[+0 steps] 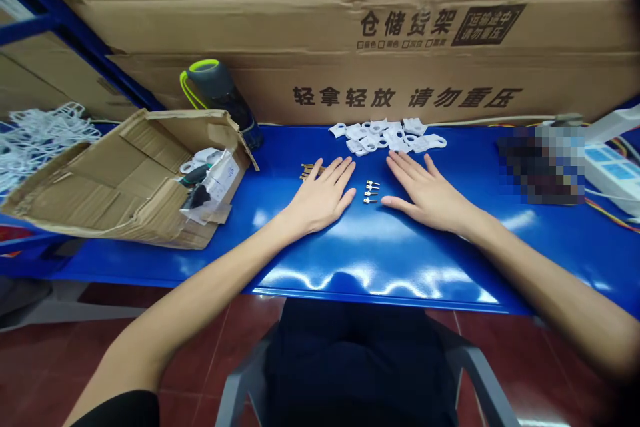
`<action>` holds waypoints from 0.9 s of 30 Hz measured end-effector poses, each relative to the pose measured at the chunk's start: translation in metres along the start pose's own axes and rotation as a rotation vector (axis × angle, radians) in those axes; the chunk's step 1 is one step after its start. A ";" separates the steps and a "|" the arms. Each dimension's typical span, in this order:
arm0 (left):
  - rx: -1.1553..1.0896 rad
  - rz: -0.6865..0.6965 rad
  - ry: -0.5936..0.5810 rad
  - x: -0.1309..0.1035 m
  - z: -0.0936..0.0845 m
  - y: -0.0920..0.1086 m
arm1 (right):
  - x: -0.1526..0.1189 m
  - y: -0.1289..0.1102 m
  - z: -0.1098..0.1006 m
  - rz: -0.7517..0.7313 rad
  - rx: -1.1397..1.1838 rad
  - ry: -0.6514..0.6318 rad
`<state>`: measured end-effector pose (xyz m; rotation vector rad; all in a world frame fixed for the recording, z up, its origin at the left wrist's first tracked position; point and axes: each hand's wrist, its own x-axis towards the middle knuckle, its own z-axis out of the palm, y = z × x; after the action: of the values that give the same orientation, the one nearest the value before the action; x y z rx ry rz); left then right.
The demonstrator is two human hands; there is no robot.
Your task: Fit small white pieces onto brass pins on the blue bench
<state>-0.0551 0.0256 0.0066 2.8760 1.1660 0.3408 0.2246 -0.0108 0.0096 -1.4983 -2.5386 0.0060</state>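
Printed cardboard [225, 27] behind a blue tabletop [380, 253]
A cardboard box [75, 190] stands at the left; the left hand [317, 200] and right hand [433, 197] lie palm-down, fingers extended, both released. Beyond their fingertips is a loose pile of white ringed pieces [389, 137]; thin brown strips [305, 173] lie at the left hand's fingers, partly covered, and small metal pins [370, 193] sit in a column between the hands.

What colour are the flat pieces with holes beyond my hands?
The flat pieces are white; head view.
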 end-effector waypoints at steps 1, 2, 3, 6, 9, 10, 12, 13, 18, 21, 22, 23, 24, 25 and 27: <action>-0.006 -0.003 -0.023 0.000 0.001 -0.001 | -0.001 0.001 0.002 0.002 -0.005 -0.025; -0.015 -0.007 -0.042 0.000 0.001 -0.002 | -0.002 0.001 0.003 0.005 -0.006 -0.050; -0.027 -0.009 -0.057 0.000 0.001 -0.003 | -0.002 0.002 0.004 0.011 -0.006 -0.071; -0.060 -0.014 -0.081 0.000 -0.001 -0.004 | -0.003 0.002 0.007 0.033 -0.004 -0.119; -0.071 -0.027 -0.105 0.001 -0.004 -0.003 | -0.002 0.000 0.006 0.043 -0.007 -0.138; -0.074 -0.030 -0.111 0.001 -0.004 -0.003 | -0.002 0.000 0.005 0.044 -0.005 -0.143; -0.082 -0.027 -0.114 0.001 -0.005 -0.002 | -0.001 0.000 0.005 0.045 0.002 -0.148; -0.084 -0.024 -0.110 0.001 -0.004 -0.002 | -0.001 0.000 0.005 0.046 0.005 -0.147; -0.072 -0.016 -0.102 0.001 -0.002 -0.001 | -0.002 0.003 0.009 0.048 0.013 -0.150; -0.065 -0.018 -0.095 0.001 -0.002 -0.001 | -0.002 0.004 0.010 0.034 0.025 -0.139; -0.064 -0.018 -0.090 0.001 -0.002 -0.001 | -0.002 0.004 0.010 0.031 0.028 -0.133; -0.065 -0.017 -0.085 0.001 -0.002 -0.001 | -0.002 0.004 0.010 0.032 0.030 -0.130; -0.066 -0.017 -0.081 0.000 -0.002 -0.001 | -0.002 0.003 0.009 0.037 0.031 -0.132; -0.067 -0.017 -0.080 0.000 -0.002 0.000 | -0.002 0.002 0.009 0.045 0.032 -0.137; -0.067 -0.021 -0.083 0.001 -0.002 0.000 | -0.001 0.001 0.007 0.056 0.035 -0.146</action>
<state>-0.0551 0.0258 0.0088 2.7904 1.1474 0.2528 0.2251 -0.0106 0.0020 -1.6102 -2.5917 0.1731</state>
